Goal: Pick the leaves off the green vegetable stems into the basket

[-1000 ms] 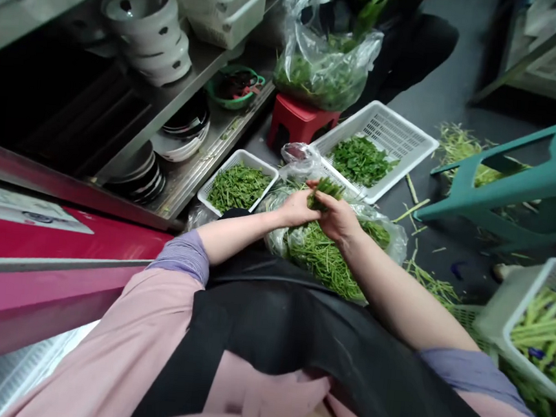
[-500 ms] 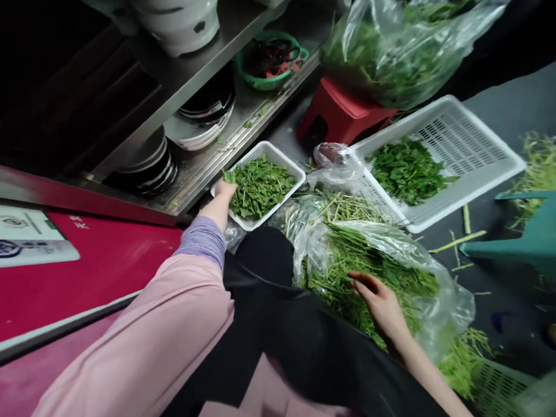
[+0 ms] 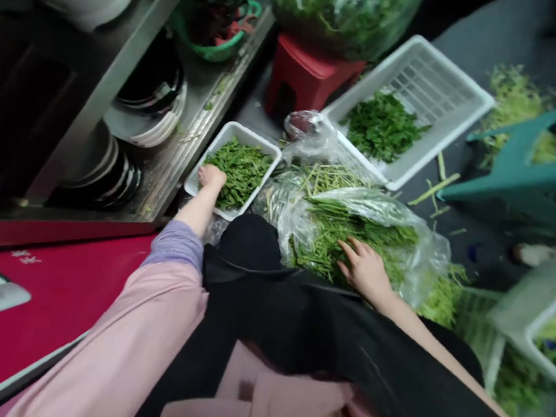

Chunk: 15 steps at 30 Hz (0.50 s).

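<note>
My left hand (image 3: 212, 179) is over the left side of a small white basket (image 3: 270, 168) filled with cut green stems and leaves (image 3: 243, 173). Its fingers look curled in, and what they may hold is hidden against the greens. My right hand (image 3: 366, 269) is open, fingers spread, above long green stems (image 3: 321, 245) lying in an opened clear plastic bag (image 3: 437, 251). Its fingertips are at the stems, and I cannot tell whether they touch.
A larger white crate (image 3: 467, 98) holds leafy greens. Behind it, a red stool (image 3: 302, 71) bears a bag of greens (image 3: 343, 16). A teal stool (image 3: 516, 151) stands right. Bowls (image 3: 145, 112) and a green colander (image 3: 218, 51) sit on the left metal shelf (image 3: 202, 121).
My left hand has moved from the basket's rim inward over the greens; the stem bunch seen in it is no longer distinct. My right hand's fingers have spread. The view has shifted.
</note>
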Motion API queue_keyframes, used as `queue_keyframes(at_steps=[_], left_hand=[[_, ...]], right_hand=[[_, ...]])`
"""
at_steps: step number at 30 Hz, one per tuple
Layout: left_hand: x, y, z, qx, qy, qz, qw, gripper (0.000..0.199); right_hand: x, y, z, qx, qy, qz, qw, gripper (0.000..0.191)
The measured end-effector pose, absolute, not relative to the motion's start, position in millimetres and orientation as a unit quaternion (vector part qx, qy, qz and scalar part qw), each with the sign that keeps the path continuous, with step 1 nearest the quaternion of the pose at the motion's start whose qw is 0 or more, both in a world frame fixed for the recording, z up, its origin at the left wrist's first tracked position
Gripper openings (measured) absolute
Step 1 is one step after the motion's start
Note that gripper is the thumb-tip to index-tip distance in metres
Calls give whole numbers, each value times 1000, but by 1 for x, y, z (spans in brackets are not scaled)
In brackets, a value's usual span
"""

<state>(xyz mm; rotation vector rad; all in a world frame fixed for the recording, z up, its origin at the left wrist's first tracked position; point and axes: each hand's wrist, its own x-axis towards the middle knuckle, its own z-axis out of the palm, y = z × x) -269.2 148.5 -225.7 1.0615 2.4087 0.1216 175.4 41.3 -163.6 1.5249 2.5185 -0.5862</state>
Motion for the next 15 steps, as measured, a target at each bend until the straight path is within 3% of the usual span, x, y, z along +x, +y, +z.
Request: queue_keyframes(at_steps=[2, 5, 9, 15], left_hand=[[-233, 167, -202, 478, 842, 91, 235, 37], [-151, 176, -166, 691, 652, 131, 282, 35], [-35, 147, -145, 845, 424, -40, 324, 34], [38, 122, -167, 837, 517, -141, 111, 51]], right_hand=[[176, 37, -165, 497, 842, -163, 136, 51], [178, 30, -167, 487, 845, -155, 159, 52], [182, 19, -163, 486, 847, -157, 148, 51], [197, 0, -155, 493, 845, -168, 116, 51]])
